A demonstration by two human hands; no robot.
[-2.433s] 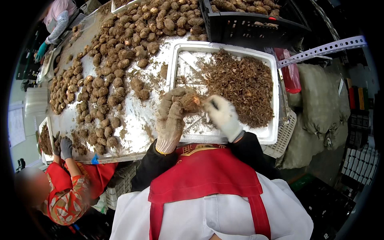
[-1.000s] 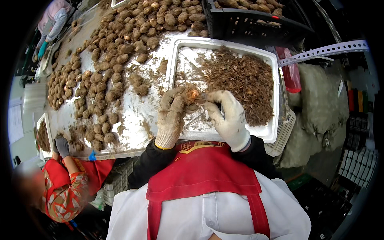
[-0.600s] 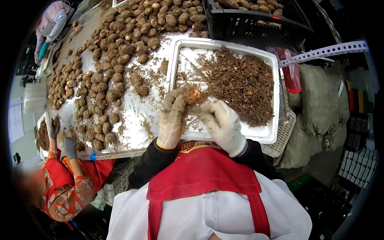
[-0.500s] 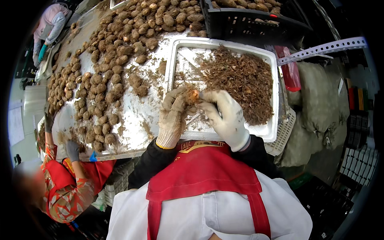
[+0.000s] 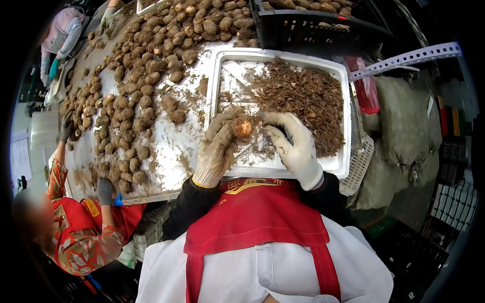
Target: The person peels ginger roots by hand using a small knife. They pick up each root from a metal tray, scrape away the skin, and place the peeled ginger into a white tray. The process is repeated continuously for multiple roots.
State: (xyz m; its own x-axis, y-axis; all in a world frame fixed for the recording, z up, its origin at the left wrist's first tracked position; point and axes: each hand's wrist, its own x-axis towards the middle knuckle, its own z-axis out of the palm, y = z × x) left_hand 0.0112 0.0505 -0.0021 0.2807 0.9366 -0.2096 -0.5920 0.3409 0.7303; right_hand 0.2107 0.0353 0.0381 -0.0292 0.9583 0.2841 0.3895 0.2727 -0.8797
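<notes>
The peeled tuber (image 5: 244, 128), pale orange and roundish, sits near the centre of my view, pinched in the fingertips of my left hand (image 5: 218, 146), which wears a dirt-stained knit glove and is closed around it. My right hand (image 5: 295, 144), in a cleaner white glove, is at three o'clock from the tuber, just beside it, with its fingers curled; I think a thin blade shows under the palm, but I cannot tell for certain whether that hand grips anything.

Both hands hover over the near edge of a white tray (image 5: 339, 164). A heap of brown peelings (image 5: 303, 96) fills the tray from twelve to two o'clock of the tuber.

At nine to eleven o'clock, a metal table (image 5: 172, 146) carries a wide spread of unpeeled brown tubers (image 5: 136, 101), with loose soil scattered between them. A black crate (image 5: 313, 30) holding more tubers stands at twelve o'clock, beyond the tray. A red packet (image 5: 366, 88) lies at two o'clock, just past the tray's right rim, with grey-green sacks (image 5: 404, 126) beside it.

At eight o'clock another person in a red patterned sleeve (image 5: 76, 242) rests a grey-gloved hand (image 5: 105, 191) at the table's edge. A third person's sleeve (image 5: 63, 30) shows at eleven o'clock, far up the table.

My red apron (image 5: 257, 222) fills six o'clock.
</notes>
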